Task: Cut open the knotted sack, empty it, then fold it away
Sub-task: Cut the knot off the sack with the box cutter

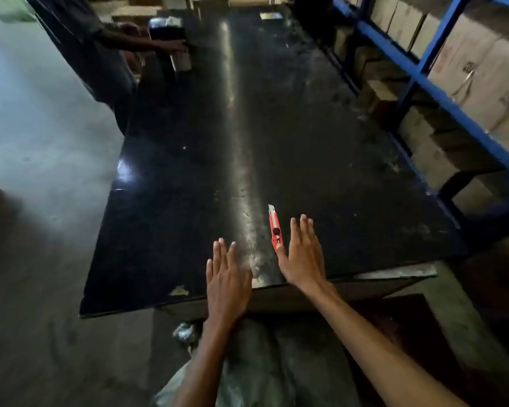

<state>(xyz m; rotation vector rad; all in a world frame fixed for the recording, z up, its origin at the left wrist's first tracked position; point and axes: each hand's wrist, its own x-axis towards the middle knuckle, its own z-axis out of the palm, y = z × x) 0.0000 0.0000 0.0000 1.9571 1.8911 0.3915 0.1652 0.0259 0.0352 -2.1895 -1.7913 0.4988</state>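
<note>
Red utility knife (pixel 274 229) lies lengthwise, blade pointing away, between flat, empty-fingered left hand (pixel 227 282) and right hand (pixel 302 257).

Glossy black table (pixel 188 177), grey concrete floor (pixel 41 136), blue shelving (pixel 441 92) beside

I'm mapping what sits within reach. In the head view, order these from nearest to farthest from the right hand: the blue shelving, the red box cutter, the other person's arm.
1. Red box cutter, beside its thumb.
2. Blue shelving, on the right.
3. Other person's arm, far left end of the table.
</note>
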